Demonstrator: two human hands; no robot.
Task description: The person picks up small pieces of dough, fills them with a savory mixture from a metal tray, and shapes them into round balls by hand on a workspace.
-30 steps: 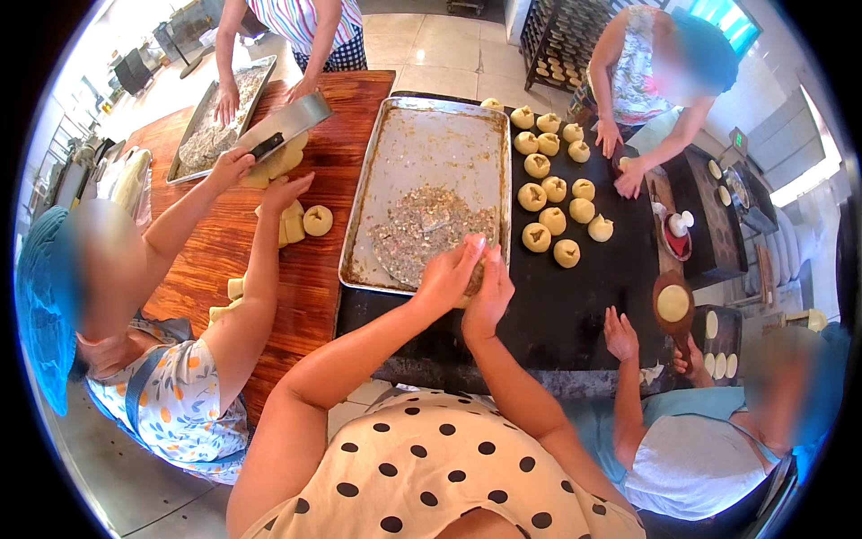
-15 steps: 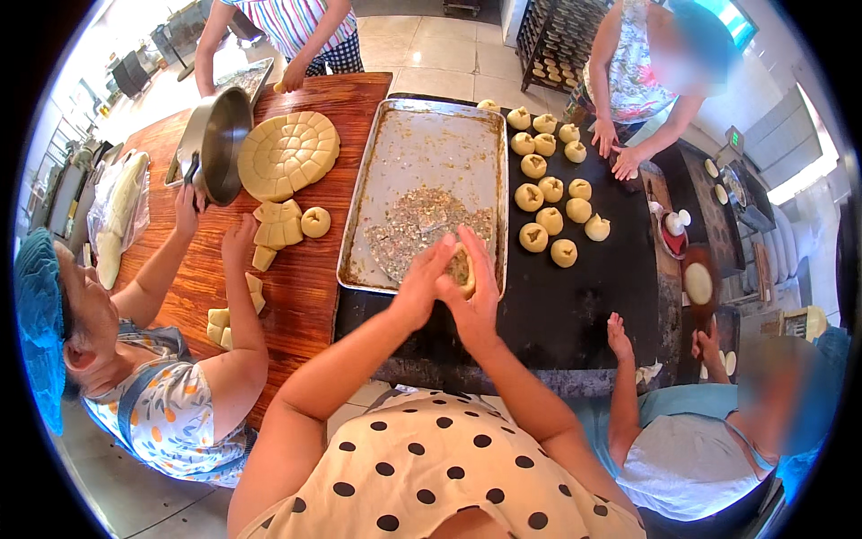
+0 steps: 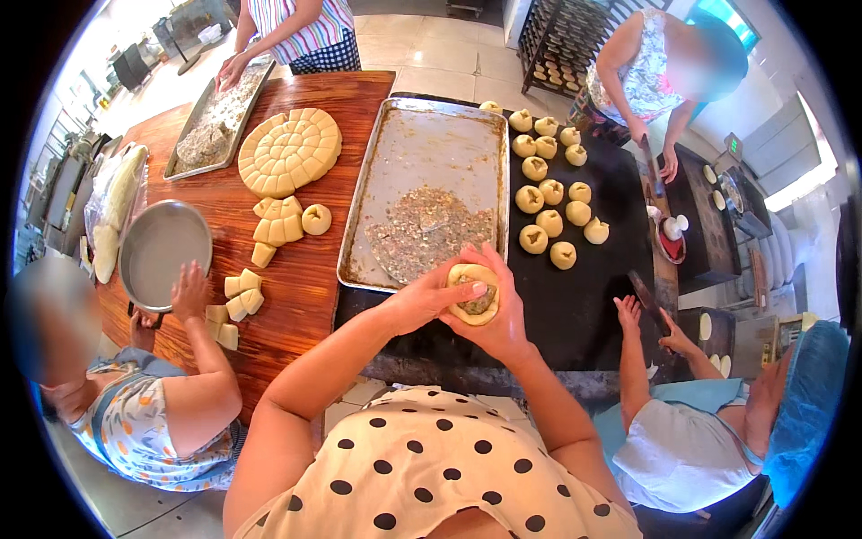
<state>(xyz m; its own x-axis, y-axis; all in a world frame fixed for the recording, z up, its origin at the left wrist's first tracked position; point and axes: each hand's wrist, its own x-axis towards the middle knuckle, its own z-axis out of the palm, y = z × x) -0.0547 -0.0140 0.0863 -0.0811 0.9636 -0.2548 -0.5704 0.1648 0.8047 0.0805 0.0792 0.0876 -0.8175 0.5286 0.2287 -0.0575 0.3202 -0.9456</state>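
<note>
A round of pale dough (image 3: 457,280) with brown speckled filling (image 3: 479,304) in its hollow sits in my right hand (image 3: 505,323), whose fingers curl around its outer side. My left hand (image 3: 426,297) grips the same dough from the left, its thumb pressed onto the filling. Both hands are over the near right corner of a metal tray (image 3: 431,135), where a speckled mound of filling (image 3: 422,235) is spread at the near end. To the right, several filled dough balls (image 3: 550,221), gathered at the top, stand on a black work surface (image 3: 557,310).
Scored dough (image 3: 289,153) and cut dough pieces (image 3: 278,221) lie on the wooden table (image 3: 350,108) at left. A co-worker there holds a round metal pan (image 3: 166,251). Another co-worker's hands are over a second tray (image 3: 215,117). Two co-workers at right handle dark paddles (image 3: 648,296).
My hands have tilted the dough so its filled opening faces up, and my left thumb now presses inside. The left co-worker has lowered the pan onto the table side.
</note>
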